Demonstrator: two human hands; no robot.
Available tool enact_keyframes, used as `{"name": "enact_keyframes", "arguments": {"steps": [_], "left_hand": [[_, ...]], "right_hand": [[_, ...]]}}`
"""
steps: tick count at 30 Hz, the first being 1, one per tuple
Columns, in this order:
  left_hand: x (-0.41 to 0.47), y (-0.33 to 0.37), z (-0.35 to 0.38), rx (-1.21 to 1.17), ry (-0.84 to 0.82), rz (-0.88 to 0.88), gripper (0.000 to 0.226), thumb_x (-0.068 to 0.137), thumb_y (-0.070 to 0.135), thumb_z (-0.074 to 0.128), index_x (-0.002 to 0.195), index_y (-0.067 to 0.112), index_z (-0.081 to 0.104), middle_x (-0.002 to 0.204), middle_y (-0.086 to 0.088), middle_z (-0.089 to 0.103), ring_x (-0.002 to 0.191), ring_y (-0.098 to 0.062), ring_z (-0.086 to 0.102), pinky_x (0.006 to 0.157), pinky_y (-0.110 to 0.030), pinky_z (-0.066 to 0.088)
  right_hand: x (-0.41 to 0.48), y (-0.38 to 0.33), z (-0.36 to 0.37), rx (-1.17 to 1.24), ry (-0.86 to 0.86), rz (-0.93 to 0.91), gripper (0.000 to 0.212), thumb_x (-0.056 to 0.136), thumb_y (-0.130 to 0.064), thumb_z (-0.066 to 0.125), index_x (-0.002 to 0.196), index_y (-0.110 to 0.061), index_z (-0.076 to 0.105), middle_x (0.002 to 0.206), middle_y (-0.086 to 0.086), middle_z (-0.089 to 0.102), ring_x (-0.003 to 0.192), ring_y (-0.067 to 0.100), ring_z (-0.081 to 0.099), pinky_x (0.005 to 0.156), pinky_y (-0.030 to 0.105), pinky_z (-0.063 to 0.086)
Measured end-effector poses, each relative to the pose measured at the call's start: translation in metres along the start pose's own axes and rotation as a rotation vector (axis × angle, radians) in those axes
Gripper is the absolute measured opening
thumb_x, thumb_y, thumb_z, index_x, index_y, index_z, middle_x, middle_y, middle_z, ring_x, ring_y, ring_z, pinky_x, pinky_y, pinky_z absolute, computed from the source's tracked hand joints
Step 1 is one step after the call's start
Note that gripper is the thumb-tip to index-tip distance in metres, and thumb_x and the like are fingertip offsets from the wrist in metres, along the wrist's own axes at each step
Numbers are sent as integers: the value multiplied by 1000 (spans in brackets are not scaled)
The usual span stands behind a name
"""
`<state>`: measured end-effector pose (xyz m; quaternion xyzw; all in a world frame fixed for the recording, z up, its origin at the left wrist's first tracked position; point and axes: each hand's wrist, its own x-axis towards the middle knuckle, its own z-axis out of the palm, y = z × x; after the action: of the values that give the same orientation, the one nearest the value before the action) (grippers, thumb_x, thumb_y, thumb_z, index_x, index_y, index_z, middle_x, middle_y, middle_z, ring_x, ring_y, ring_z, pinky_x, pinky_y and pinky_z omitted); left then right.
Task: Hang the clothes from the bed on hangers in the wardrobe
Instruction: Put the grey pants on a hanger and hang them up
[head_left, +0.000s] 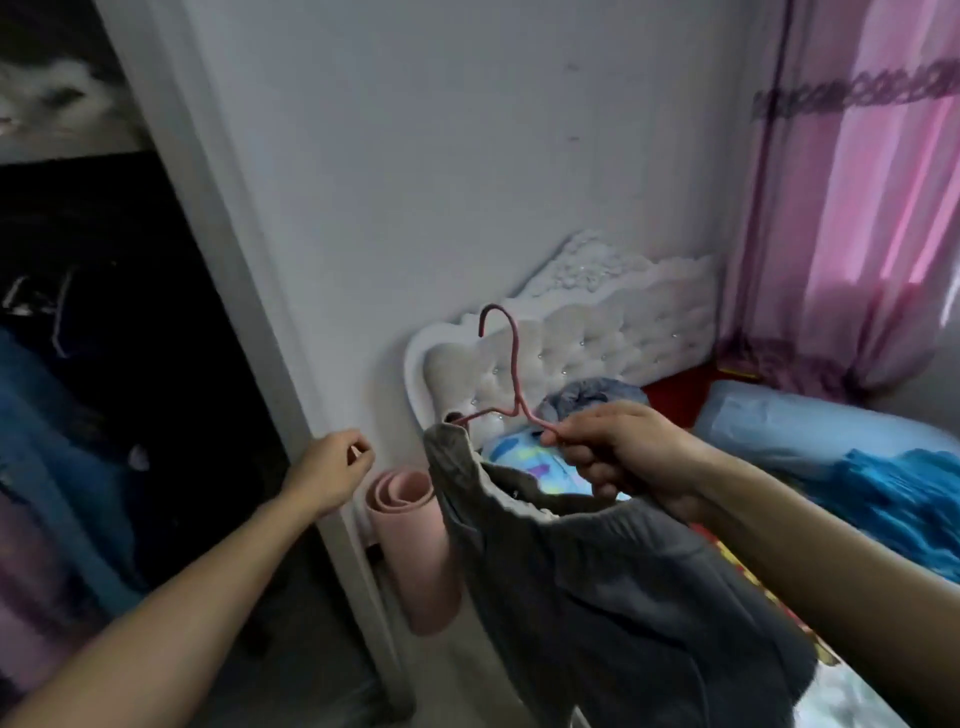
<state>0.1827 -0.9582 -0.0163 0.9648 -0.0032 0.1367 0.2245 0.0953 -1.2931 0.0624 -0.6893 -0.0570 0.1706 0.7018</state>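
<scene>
Slip risk: trousers look barely hooked on hanger tip; right hand grips hanger, left hand loose, empty.

Dim, bluish overall; daylight glows pink through the curtain. Left of it the wardrobe is nearly black, perhaps motion-blurred. Edges bend.

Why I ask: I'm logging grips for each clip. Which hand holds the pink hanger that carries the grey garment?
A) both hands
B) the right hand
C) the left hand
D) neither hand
B: the right hand grips the pink hanger at its shoulder wire, with the grey garment draped from it, while the left hand is apart from it, near the wardrobe frame.
</scene>
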Motion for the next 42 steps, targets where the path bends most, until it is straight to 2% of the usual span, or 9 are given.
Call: {"name": "enact_keyframes", "arguments": {"steps": [8,12,16,24,30,32,36,39,42], "left_hand": [[-28,-175,-102,127,12,-144,5,91,32,59,88,30,61,85,6,64,76,-11,60,69,-34,53],[-16,-256,-161,143,16,-160,8,92,31,58,86,28,62,80,5,64,71,-11,61,66,-36,53],[0,-314,-204,144,53,-154,22,90,28,61,71,37,54,70,9,62,68,-10,60,62,-32,49],[40,-373,-235,113,108,-146,6,88,26,63,82,25,63,81,0,69,78,-17,64,70,-33,51],[94,-395,-253,180,211,-132,12,88,29,61,94,21,66,87,-3,69,85,-23,64,68,-32,48],[118,-397,-265,211,266,-116,12,89,30,59,96,22,64,89,-2,68,86,-23,63,65,-31,45],[170,-405,-288,203,333,-103,17,91,29,57,105,21,62,85,3,61,85,-22,61,67,-34,48],[198,-416,-297,231,367,-105,20,92,30,57,109,21,62,87,4,62,85,-20,60,64,-31,45],[213,-430,-300,221,400,-85,20,91,28,58,108,20,62,85,4,64,81,-18,60,67,-33,49]], "right_hand": [[68,-43,155,-24,-154,-48,19,96,-11,48,99,-1,64,56,-2,38,40,6,27,34,17,27],[118,-55,233,-114,-99,-139,23,97,-7,47,101,5,65,57,1,41,43,8,29,37,17,21],[171,-68,297,-143,3,-155,21,95,-5,50,100,9,65,57,4,45,42,10,31,37,19,21],[288,-115,388,-111,92,-168,22,92,-1,44,79,-1,60,58,7,48,36,10,35,36,20,26],[401,-165,444,-165,181,-249,28,92,5,38,71,0,55,61,11,50,44,16,44,34,18,33],[444,-179,461,-217,134,-299,30,92,7,36,68,-2,52,64,10,49,52,18,46,41,24,38],[529,-205,491,-214,93,-333,24,90,7,46,73,-9,50,71,5,50,56,11,47,40,16,41],[578,-220,515,-134,182,-314,17,93,1,42,90,0,58,73,11,57,57,18,53,41,22,44],[618,-228,522,-129,245,-333,17,93,-5,46,95,2,62,78,12,63,67,25,62,58,33,52]]}}
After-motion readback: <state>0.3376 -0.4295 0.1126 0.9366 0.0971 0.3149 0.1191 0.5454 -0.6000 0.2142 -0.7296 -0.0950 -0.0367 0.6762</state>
